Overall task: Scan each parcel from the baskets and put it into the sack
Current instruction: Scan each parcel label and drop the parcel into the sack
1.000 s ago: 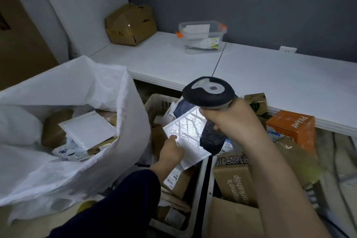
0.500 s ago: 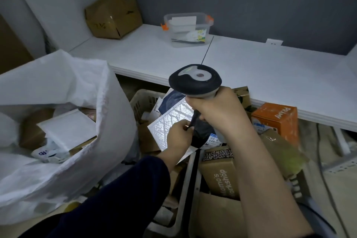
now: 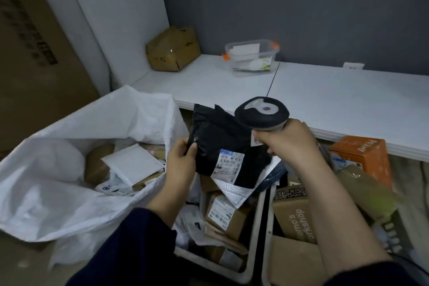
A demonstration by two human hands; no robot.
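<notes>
The left hand (image 3: 181, 162) now pinches a black parcel (image 3: 222, 137), lifted clear of the basket (image 3: 253, 239), its label (image 3: 229, 165) facing up. The right hand (image 3: 285, 139) grips the scanner (image 3: 262, 114) just above the parcel's right edge, so a scan looks due.

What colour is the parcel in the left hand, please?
The parcel is black; head view.

The black crinkled plastic mailer (image 3: 220, 132) bears a white, blue-cornered paper label (image 3: 229, 165), near the white woven sack (image 3: 69, 204) and an orange cardboard carton (image 3: 362, 160) with seemingly white lettering.
</notes>
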